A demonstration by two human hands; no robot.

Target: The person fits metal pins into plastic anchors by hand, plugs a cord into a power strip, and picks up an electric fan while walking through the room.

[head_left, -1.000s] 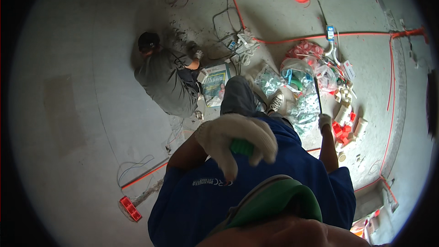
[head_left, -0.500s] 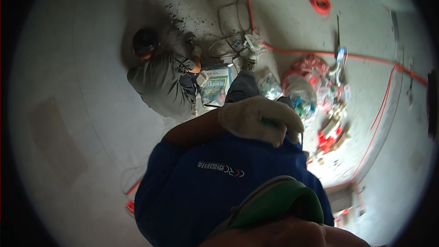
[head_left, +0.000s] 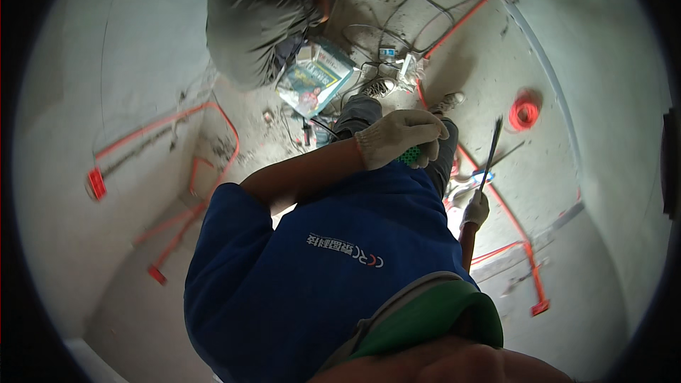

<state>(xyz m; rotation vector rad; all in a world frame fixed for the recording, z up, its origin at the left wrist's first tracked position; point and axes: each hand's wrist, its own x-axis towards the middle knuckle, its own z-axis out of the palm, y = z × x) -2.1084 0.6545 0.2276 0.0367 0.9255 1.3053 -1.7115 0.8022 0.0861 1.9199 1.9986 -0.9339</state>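
Green object [head_left: 409, 155] mostly hidden inside gloved left hand [head_left: 399, 138]; kind unclear.

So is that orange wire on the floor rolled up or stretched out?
Rolled up. The orange wire coil lies as a small round ring on the concrete floor, apart from the long orange lines.

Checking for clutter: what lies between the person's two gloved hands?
In the head view, a grey trouser leg lies between the left hand and right hand.

Bare concrete floor [head_left: 582, 85] carries red conduit lines [head_left: 496, 202], a red coil [head_left: 523, 110], tangled cables [head_left: 397, 25] and a printed bag [head_left: 316, 76].
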